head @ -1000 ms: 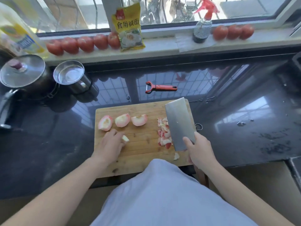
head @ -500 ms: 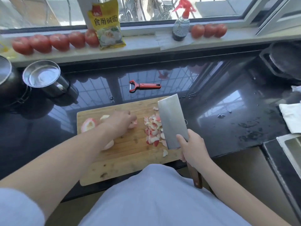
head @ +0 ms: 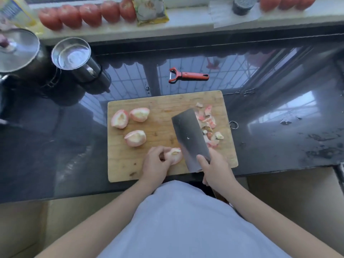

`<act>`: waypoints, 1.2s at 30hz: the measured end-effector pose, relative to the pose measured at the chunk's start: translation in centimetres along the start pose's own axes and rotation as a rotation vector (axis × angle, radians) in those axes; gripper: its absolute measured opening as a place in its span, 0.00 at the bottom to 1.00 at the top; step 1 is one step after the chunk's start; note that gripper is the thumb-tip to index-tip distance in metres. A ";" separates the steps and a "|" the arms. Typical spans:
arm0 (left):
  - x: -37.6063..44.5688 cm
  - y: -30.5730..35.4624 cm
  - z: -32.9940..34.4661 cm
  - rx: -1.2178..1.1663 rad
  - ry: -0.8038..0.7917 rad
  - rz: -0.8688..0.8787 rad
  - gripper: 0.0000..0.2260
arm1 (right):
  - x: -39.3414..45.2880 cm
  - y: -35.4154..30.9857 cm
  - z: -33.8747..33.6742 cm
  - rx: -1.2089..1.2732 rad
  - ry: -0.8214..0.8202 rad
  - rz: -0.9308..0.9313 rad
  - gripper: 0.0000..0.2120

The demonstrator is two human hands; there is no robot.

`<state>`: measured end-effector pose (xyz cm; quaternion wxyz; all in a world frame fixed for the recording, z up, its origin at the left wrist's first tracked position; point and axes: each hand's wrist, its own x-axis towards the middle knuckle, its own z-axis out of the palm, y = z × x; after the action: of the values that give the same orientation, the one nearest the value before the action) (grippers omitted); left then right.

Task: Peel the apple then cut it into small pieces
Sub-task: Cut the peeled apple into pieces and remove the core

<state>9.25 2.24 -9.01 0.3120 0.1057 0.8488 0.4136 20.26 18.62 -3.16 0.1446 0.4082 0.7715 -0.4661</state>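
Nearest the viewer, two bare forearms reach out over a pale garment toward a wooden cutting board (head: 130, 164) on a dark, glossy worktop (head: 279, 146). The left hand (head: 155, 164) has its fingers curled around one apple quarter (head: 175, 155) at the near middle of the board, cut face up. The right hand (head: 216, 168) is wrapped around the handle of a broad cleaver (head: 189, 138), forefinger lying on the flat of the blade, which slants away from the viewer just right of the held quarter. Whether the edge touches the fruit cannot be told. The quarter is probably light and firm but wet, so likely to slip; it should sit steadier with a flat face turned down and fingertips tucked back from the blade. The cleaver looks heavy, so its weight should do much of the cutting. Farther out on the left half of the board lie three more apple quarters (head: 135, 138), apart from one another, pale flesh with pink patches. To the right of the blade is a heap of peel scraps (head: 209, 120). Beyond the board a red-handled peeler (head: 188, 75) lies on the worktop. At far left stand a steel cup (head: 74, 56) and a lidded pot (head: 16, 51). Along the windowsill at the back runs a row of tomatoes (head: 87, 14) beside a yellow packet (head: 150, 10).
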 end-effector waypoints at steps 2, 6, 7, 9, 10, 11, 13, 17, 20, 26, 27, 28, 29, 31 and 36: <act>-0.5 0.1 0.1 -0.068 0.013 -0.042 0.07 | 0.1 0.2 0.6 0.022 0.005 0.007 0.13; -0.7 0.1 0.4 -0.105 0.049 -0.070 0.07 | -0.1 0.8 1.1 0.057 0.007 0.000 0.10; -0.6 0.1 0.4 -0.108 0.057 -0.067 0.07 | -0.2 0.9 1.2 0.069 0.012 -0.009 0.10; -0.7 0.1 0.5 -0.099 0.064 -0.060 0.08 | -0.2 1.2 1.2 0.081 0.021 -0.030 0.09; -0.9 0.1 0.4 -0.090 0.062 -0.059 0.08 | -0.1 1.3 1.2 0.083 0.021 -0.034 0.08; -0.9 0.0 0.5 -0.083 0.058 -0.058 0.08 | -0.1 1.4 1.2 0.086 0.019 -0.034 0.07; -0.9 -0.2 0.5 -0.101 0.062 -0.060 0.10 | -0.1 1.4 1.2 0.088 0.016 -0.031 0.06; -0.7 -0.4 0.9 -0.171 0.124 -0.053 0.11 | 0.5 1.8 1.1 0.073 -0.010 -0.037 0.04; -1.0 -0.5 1.3 -0.172 0.149 -0.029 0.11 | 0.6 2.5 1.3 0.116 -0.025 -0.027 0.07; -0.9 -0.9 1.2 -0.189 0.147 0.003 0.10 | 0.8 2.8 1.5 0.126 -0.055 -0.036 0.05; -0.8 -1.1 1.2 -0.187 0.148 0.006 0.10 | 1.0 2.9 1.4 0.129 -0.067 -0.035 0.05; -0.8 -1.2 1.2 -0.188 0.151 0.006 0.10 | 1.0 2.8 1.4 0.134 -0.076 -0.033 0.05; -0.7 -1.3 1.3 -0.189 0.151 0.004 0.09 | 1.1 2.8 1.4 0.139 -0.081 -0.032 0.06; -0.6 -1.5 1.3 -0.182 0.150 0.011 0.09 | 1.3 2.6 1.6 0.144 -0.082 -0.025 0.06; -0.3 -1.7 1.1 -0.181 0.134 0.022 0.11 | 1.8 2.4 2.1 0.191 -0.092 0.001 0.07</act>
<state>10.28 1.79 -10.72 0.2581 0.0582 0.8257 0.4982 20.66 18.32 -6.80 0.1404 0.3990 0.7158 -0.5557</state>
